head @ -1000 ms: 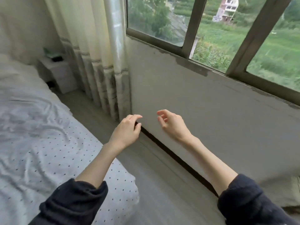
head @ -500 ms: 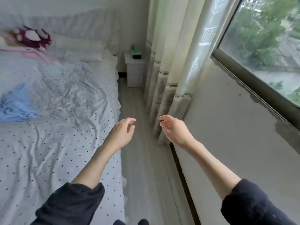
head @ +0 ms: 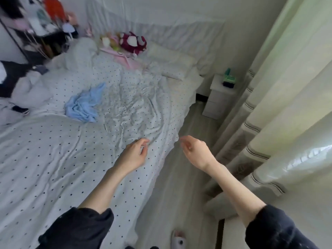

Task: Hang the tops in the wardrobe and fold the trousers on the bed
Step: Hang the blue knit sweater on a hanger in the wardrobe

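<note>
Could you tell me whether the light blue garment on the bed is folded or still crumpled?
Crumpled: the blue garment lies in an uneven, wrinkled heap on the bed, neither hand touching it.

Bed [head: 53, 159] in front of me, dotted sheet rumpled. Crumpled blue garment [head: 84, 105] lies mid-bed; maroon plush [head: 133, 41] and pillow [head: 170, 60] beyond it.

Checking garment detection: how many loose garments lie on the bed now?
2 plainly: light blue garment mid-bed; dark and white clothes pile at the far left edge. More may be hidden there.
</note>
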The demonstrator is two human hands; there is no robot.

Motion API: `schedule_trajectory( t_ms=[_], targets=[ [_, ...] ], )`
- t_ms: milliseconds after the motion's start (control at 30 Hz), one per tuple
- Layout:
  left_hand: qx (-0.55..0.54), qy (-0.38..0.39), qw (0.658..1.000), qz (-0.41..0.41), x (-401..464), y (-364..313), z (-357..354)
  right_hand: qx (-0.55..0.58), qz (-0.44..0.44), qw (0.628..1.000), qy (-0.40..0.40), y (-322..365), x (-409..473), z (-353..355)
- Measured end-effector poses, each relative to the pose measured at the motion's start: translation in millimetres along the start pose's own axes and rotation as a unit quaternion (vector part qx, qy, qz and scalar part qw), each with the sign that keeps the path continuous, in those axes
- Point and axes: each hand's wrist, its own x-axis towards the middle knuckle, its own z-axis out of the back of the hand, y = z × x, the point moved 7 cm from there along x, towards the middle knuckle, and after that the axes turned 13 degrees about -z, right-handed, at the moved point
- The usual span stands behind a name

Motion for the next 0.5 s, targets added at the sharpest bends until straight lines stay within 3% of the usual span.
schedule_trajectory(
  t_ms=[267,500],
  targets=[
    [-0.01,-0.091,0.988,0.128,72,44,11,-0.044,0.129,0.984,0.116,55,148,-6],
    [-0.024,-0.15,0.954,0.26,124,150,35,-0.084,0.224,0.947,0.213,136,275,-77]
  ],
)
